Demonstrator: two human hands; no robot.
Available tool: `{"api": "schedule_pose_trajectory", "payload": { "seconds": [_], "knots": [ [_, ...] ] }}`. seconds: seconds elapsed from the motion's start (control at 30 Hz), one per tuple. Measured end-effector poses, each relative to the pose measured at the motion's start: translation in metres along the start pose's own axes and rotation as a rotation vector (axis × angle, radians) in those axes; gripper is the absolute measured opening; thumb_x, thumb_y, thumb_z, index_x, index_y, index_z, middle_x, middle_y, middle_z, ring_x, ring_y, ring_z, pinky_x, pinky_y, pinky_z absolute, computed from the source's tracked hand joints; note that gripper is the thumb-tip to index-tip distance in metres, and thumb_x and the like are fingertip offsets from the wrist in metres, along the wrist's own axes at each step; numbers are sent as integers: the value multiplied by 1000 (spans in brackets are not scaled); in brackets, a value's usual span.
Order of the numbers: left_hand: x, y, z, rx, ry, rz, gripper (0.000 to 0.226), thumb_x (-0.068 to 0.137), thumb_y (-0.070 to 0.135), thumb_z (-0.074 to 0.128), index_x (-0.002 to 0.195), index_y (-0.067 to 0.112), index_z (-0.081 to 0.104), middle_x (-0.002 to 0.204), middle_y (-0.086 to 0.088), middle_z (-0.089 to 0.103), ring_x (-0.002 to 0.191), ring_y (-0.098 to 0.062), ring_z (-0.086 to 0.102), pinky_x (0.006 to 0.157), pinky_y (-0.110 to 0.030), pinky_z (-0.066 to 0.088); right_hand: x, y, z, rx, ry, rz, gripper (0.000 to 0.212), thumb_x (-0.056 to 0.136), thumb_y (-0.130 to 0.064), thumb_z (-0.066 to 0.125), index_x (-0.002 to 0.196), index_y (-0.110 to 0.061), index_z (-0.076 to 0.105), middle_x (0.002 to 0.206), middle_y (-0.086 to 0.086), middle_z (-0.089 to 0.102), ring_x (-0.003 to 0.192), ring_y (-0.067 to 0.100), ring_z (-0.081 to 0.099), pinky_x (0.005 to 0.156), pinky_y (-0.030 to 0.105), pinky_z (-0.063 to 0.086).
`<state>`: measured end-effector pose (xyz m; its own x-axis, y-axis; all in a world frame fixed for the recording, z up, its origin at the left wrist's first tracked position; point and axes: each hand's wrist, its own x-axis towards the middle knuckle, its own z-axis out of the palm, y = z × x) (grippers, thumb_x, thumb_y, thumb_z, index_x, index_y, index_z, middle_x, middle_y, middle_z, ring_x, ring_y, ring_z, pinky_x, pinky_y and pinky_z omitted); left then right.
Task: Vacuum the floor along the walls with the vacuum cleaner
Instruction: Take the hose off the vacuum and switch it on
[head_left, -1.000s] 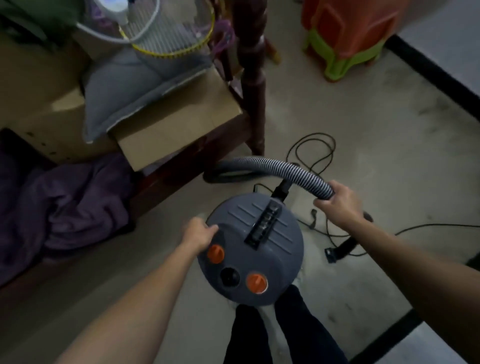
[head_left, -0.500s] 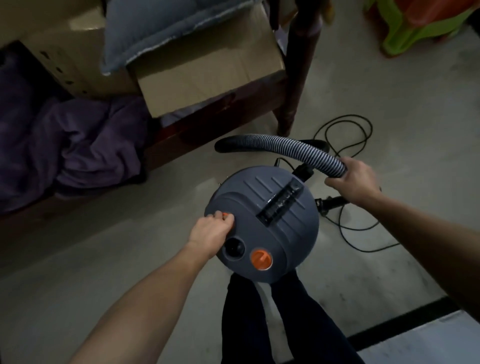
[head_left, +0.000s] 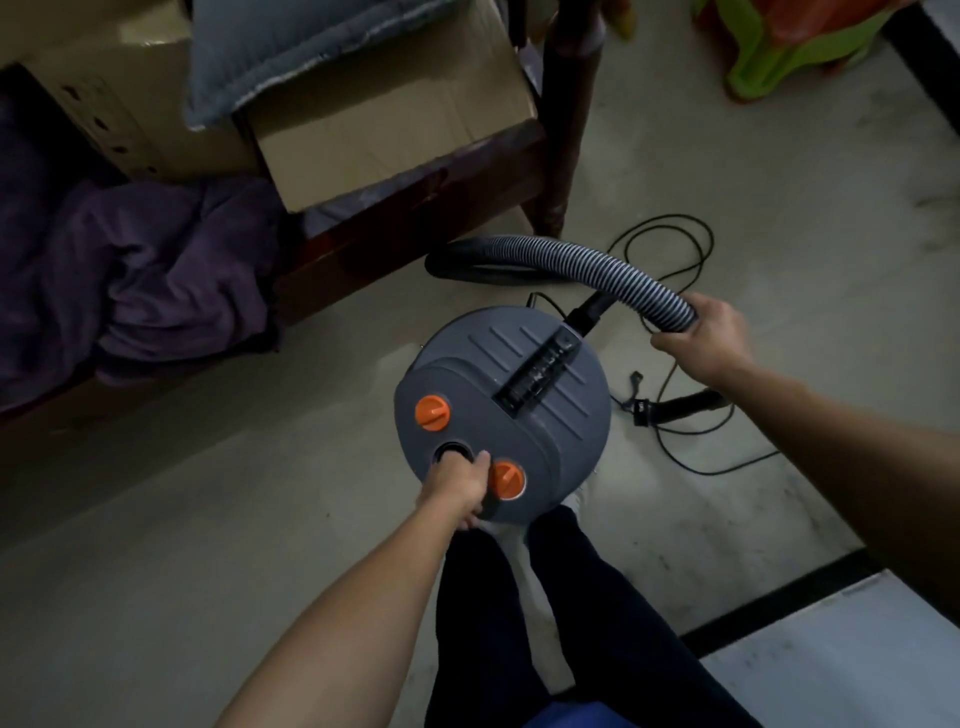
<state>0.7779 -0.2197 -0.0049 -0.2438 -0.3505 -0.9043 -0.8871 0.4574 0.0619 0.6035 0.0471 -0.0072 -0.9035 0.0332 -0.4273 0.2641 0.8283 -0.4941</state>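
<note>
Legs (head_left: 524, 597): a person in dark trousers is standing just on the near side of the vacuum cleaner (head_left: 501, 410).
Left hand (head_left: 457, 488): it is gripping the vacuum cleaner's near rim, with the thumb lying on top between the black port (head_left: 453, 453) and the nearer orange knob (head_left: 508, 479), and the fingers curling under the edge.
Vacuum cleaner: a round grey canister is sitting upright on the pale floor (head_left: 779, 182), seen from above. Its ribbed lid is carrying two orange knobs and a black handle (head_left: 540, 376).
Right hand (head_left: 706, 340): it is closing around the hose (head_left: 597, 265), right of the vacuum cleaner.
Hose: a ribbed grey tube is arching over the floor beyond the vacuum cleaner.
Cord (head_left: 670, 244): black loops are lying on the floor beyond and right of the vacuum cleaner.
Furniture leg (head_left: 566, 130): dark wood is standing beyond the vacuum cleaner, with a cardboard box (head_left: 384, 119) and purple cloth (head_left: 145, 270) to its far left.
</note>
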Motion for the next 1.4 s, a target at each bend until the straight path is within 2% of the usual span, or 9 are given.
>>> {"api": "schedule_pose_trajectory", "payload": {
  "seconds": [0.13, 0.3, 0.47, 0.57, 0.73, 1.0, 1.13, 1.27, 1.4],
  "knots": [
    [-8, -3, 25, -305, -326, -229, 63, 99, 54, 25, 86, 0, 55, 74, -15, 62, 59, -27, 64, 56, -27, 47, -4, 8, -4, -17, 10, 5, 28, 72, -29, 77, 94, -25, 59, 78, 0, 62, 74, 22, 59, 57, 26, 40],
    [-3, 1, 36, -788, -375, -379, 48, 102, 43, 33, 76, 7, 50, 67, -5, 51, 61, -25, 62, 49, -25, 43, -6, 19, -5, 22, 15, 16, 29, 71, -28, 78, 93, -26, 60, 77, -4, 62, 73, 19, 60, 58, 25, 46],
    [-1, 1, 40, -1107, -351, -407, 37, 102, 30, 44, 80, 1, 46, 43, -2, 49, 38, -19, 60, 32, -21, 46, -15, 24, 1, 37, 0, 18, 28, 71, -24, 77, 93, -23, 60, 83, 3, 65, 79, 25, 64, 71, 39, 56],
    [3, 4, 43, -1081, -282, -361, 27, 100, 23, 48, 82, 3, 49, 59, -5, 42, 50, -17, 53, 29, -25, 46, -19, 24, 2, 26, 14, 8, 27, 71, -24, 77, 91, -23, 60, 77, 0, 62, 77, 25, 62, 66, 34, 52],
    [4, 2, 45, -795, -136, -209, 22, 98, 19, 53, 85, 2, 54, 57, -8, 47, 32, -19, 53, 34, -26, 50, -26, 25, -2, 19, 48, -1, 28, 71, -25, 77, 90, -27, 58, 73, -10, 57, 72, 20, 59, 57, 24, 41],
    [2, -3, 31, -514, -173, -139, 36, 95, 37, 55, 88, 2, 55, 65, -13, 52, 50, -26, 54, 40, -30, 53, -50, 21, -12, -47, 92, -44, 32, 72, -24, 79, 90, -33, 54, 73, -13, 55, 75, 20, 60, 67, 36, 53],
    [-8, 11, 11, -180, 45, 108, 41, 88, 42, 60, 95, 2, 57, 84, -19, 66, 61, -32, 65, 53, -36, 56, -75, 10, -32, -163, 114, -89, 31, 74, -24, 77, 98, -28, 58, 74, -7, 58, 74, 20, 60, 64, 32, 49],
    [-39, 65, -25, -524, 12, 250, 42, 92, 43, 57, 94, 2, 60, 83, -17, 67, 66, -32, 65, 57, -38, 56, -109, -5, -62, -213, 174, -104, 29, 74, -23, 73, 99, -25, 59, 72, -9, 54, 72, 19, 58, 60, 29, 41],
    [-82, 122, -52, -759, -227, 246, 55, 92, 56, 49, 97, 2, 55, 86, -19, 64, 69, -29, 64, 59, -37, 54, -143, -20, -100, -212, 234, -165, 30, 71, -22, 74, 100, -22, 64, 84, -1, 65, 81, 24, 62, 65, 31, 44]
  ]
}}
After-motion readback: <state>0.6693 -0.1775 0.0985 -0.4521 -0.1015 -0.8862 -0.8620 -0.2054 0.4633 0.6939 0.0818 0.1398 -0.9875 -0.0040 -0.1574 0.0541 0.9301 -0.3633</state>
